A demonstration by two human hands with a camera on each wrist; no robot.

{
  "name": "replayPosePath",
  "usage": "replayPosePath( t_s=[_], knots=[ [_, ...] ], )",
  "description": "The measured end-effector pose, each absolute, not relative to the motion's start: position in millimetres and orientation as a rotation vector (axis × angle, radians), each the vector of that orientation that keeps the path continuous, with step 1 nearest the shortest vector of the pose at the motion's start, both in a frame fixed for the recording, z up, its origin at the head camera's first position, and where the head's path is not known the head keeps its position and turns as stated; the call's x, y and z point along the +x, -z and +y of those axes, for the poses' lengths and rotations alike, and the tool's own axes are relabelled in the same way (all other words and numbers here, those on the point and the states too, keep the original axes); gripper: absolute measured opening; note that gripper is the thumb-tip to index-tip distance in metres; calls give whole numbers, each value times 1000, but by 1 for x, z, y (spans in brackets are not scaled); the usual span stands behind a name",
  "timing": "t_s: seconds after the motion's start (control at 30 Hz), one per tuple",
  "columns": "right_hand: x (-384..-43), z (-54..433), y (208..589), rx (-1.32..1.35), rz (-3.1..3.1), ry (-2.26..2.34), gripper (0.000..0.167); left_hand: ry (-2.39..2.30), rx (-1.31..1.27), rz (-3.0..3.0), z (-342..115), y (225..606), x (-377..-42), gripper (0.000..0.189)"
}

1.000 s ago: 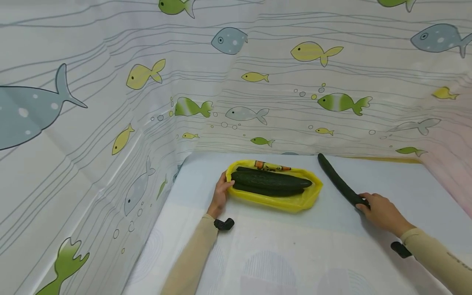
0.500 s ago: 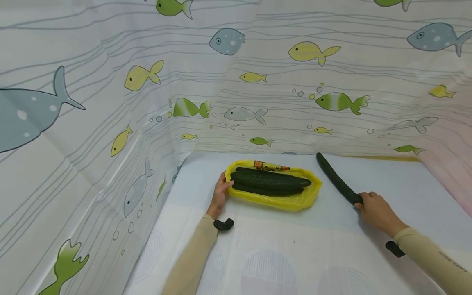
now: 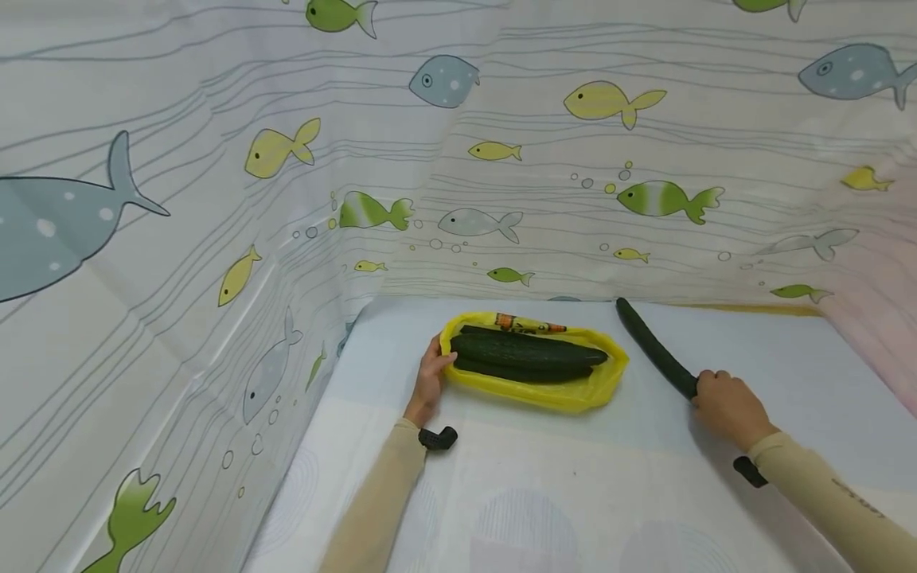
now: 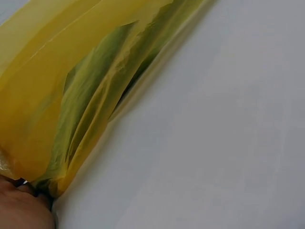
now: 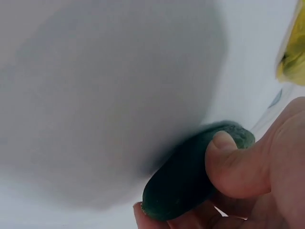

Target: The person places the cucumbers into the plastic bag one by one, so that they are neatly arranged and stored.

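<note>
In the head view, my left hand (image 3: 428, 380) grips the left end of a yellow plastic bag (image 3: 544, 394), which lies with its mouth spread upward. Dark green cucumbers (image 3: 528, 350) lie lengthwise inside it. The left wrist view has the bag's thin film (image 4: 33, 95) bunched at the fingers, dark shapes showing through. Right of the bag, my right hand (image 3: 729, 407) holds the near end of a long cucumber (image 3: 653, 347) that slants away to the table's back edge. From the right wrist, the thumb (image 5: 224, 160) presses on the cucumber (image 5: 176, 183), with fingers curled beneath.
A pale, patterned cloth covers the table (image 3: 573, 493). Fish-printed sheeting (image 3: 544, 175) stands as walls behind and on the left, and pinkish sheeting rises at the right. Black straps with small housings sit at the left wrist (image 3: 437, 438) and the right wrist (image 3: 750, 471).
My right hand has shifted slightly left and forward on the cucumber, covering its near end more. The left hand and the bag stay in place.
</note>
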State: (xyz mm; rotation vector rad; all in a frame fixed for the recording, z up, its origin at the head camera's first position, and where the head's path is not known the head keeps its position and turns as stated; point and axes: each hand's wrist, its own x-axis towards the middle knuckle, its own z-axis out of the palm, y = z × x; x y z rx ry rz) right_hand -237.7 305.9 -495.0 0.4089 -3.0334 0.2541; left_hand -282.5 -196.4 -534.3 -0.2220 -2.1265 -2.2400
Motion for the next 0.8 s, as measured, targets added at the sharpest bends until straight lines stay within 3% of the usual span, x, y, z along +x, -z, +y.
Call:
replayPosePath(
  t_s=[0.3, 0.8],
  knots=[
    [-234, 300, 493, 332, -3031, -270, 14, 2241, -208, -2137, -195, 533, -282, 66],
    [-236, 300, 498, 294, -3038, -304, 15, 2206, -224, -2153, -195, 535, -281, 65]
  ],
)
